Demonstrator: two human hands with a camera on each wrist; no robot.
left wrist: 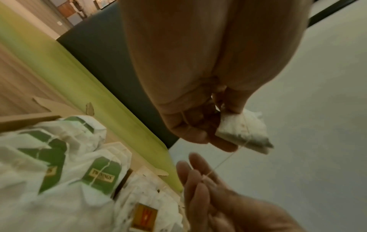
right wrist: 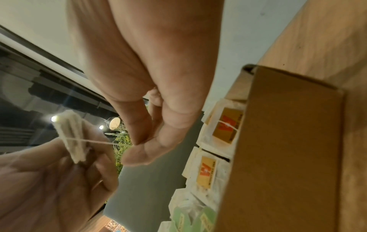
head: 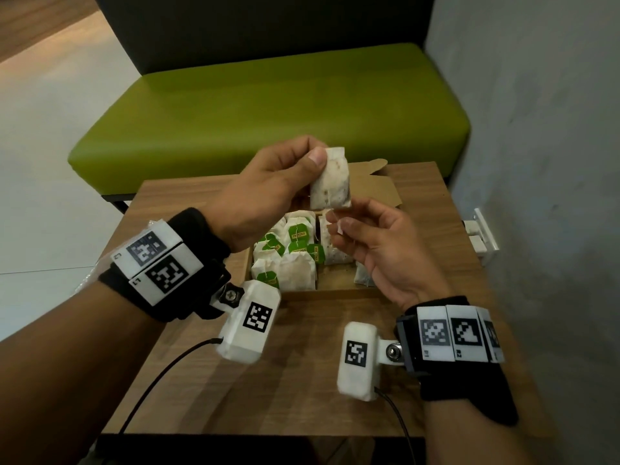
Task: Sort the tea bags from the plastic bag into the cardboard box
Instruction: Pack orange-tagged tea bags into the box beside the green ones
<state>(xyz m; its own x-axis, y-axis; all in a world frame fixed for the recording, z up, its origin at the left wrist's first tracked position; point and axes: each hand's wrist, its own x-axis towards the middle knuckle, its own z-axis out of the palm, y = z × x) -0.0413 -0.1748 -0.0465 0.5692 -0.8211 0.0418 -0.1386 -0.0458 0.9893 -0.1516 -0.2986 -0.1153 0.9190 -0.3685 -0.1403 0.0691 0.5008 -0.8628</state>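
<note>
My left hand (head: 285, 169) pinches a white tea bag (head: 331, 178) by its top edge and holds it upright above the open cardboard box (head: 332, 292). The same tea bag (left wrist: 244, 133) shows in the left wrist view with its string running down. My right hand (head: 369, 236) is just below it, thumb and forefinger pinching the string (right wrist: 95, 141) and its small tag (head: 339, 226). The box's left compartment holds several green-tagged tea bags (head: 295, 253); its right compartment holds orange-tagged tea bags (right wrist: 224, 125). The plastic bag (head: 90, 273) is mostly hidden behind my left wrist.
The box stands on a small wooden table (head: 268, 380) with its lid flap (head: 372, 182) open at the back. A green bench seat (head: 268, 105) lies beyond the table. A grey wall (head: 536, 129) is on the right.
</note>
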